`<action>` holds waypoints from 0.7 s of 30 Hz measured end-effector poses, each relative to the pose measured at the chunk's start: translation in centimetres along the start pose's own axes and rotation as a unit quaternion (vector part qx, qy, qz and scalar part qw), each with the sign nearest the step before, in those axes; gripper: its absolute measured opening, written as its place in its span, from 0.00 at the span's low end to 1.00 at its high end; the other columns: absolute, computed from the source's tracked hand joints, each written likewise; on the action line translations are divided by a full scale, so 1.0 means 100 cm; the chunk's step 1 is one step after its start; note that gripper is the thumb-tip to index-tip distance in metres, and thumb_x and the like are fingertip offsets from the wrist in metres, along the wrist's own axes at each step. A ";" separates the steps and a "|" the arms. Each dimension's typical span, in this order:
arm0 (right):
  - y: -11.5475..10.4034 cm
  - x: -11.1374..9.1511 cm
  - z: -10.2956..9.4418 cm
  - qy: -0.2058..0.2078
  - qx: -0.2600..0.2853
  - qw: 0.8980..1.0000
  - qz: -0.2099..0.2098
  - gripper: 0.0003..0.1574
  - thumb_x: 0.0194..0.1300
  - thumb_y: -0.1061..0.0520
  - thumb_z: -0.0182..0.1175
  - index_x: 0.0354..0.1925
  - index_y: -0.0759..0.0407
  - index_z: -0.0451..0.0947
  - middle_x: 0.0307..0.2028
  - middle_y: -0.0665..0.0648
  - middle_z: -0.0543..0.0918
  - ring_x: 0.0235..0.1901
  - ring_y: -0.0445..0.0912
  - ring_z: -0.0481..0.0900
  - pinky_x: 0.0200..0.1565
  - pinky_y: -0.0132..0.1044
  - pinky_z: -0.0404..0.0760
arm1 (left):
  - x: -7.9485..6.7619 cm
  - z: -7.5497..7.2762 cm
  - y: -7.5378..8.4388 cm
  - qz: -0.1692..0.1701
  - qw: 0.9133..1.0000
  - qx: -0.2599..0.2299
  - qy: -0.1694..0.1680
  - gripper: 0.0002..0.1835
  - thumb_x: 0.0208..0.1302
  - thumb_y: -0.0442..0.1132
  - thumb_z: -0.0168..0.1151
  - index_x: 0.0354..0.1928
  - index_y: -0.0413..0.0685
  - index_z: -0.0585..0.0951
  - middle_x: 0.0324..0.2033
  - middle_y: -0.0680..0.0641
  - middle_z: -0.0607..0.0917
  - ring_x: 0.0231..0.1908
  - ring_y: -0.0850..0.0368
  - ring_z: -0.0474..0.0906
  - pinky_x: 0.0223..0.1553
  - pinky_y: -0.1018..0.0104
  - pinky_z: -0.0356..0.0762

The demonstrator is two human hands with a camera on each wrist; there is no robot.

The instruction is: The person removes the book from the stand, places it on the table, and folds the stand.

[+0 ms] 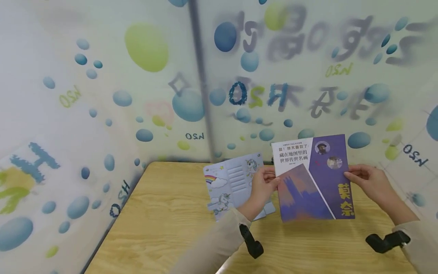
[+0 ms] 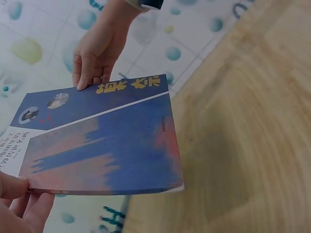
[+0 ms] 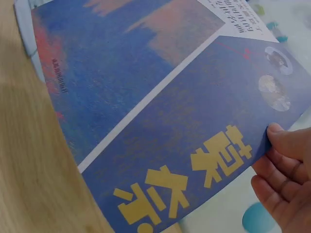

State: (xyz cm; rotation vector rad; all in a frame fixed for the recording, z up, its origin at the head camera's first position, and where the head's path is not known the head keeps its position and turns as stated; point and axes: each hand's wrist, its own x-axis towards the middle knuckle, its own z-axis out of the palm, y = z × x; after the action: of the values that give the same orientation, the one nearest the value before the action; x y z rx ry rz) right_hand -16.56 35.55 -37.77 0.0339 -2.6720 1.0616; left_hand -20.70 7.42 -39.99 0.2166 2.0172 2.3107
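A thin purple and white book (image 1: 313,179) is held up above the table, its front cover facing the head camera. My left hand (image 1: 263,190) pinches its left edge, with the thumb on the cover in the left wrist view. My right hand (image 1: 371,184) grips the opposite edge, thumb on the cover and fingers curled behind, as the right wrist view shows. Behind the left hand stands a light blue bookstand (image 1: 236,177) printed with unicorns and a rainbow; the left hand and book hide part of it.
The wooden table (image 1: 154,213) has its back edge against a wall panel (image 1: 171,114) printed with coloured ovals and letters. Another such panel rises along its left side. A black strap mount (image 1: 251,241) sits on the left wrist, a second one (image 1: 388,240) on the right.
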 end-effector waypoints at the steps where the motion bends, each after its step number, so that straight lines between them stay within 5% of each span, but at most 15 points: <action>1: 0.005 -0.003 -0.001 -0.008 -0.004 1.000 0.005 0.22 0.65 0.54 0.55 0.44 0.75 0.73 0.30 0.55 0.81 0.25 0.27 0.71 0.26 0.25 0.72 | -0.001 0.004 -0.004 -0.017 1.000 -0.007 0.001 0.13 0.54 0.20 0.59 0.41 0.34 0.74 0.28 0.42 0.82 0.25 0.58 0.78 0.27 0.66 0.79; 12: 0.070 -0.035 -0.006 -0.141 -0.001 0.986 0.092 0.29 0.68 0.51 0.52 0.48 0.81 0.68 0.34 0.63 0.82 0.28 0.36 0.78 0.33 0.41 0.78 | -0.019 0.035 -0.055 -0.072 0.997 0.021 -0.027 0.14 0.49 0.17 0.60 0.36 0.37 0.74 0.24 0.42 0.81 0.21 0.56 0.77 0.27 0.52 0.79; 21: 0.110 -0.057 0.002 -0.199 0.071 0.963 0.168 0.32 0.67 0.54 0.54 0.48 0.88 0.64 0.35 0.63 0.81 0.29 0.37 0.79 0.36 0.38 0.80 | -0.032 0.051 -0.094 -0.128 0.989 0.063 -0.030 0.15 0.48 0.18 0.63 0.33 0.42 0.73 0.21 0.49 0.78 0.19 0.58 0.75 0.22 0.60 0.79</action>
State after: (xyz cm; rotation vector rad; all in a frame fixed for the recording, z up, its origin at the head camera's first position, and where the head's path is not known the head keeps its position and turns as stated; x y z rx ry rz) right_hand -12.44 42.98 -46.73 -0.2091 -3.0262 1.4878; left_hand -17.16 13.27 -48.80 0.0310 2.0286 2.0045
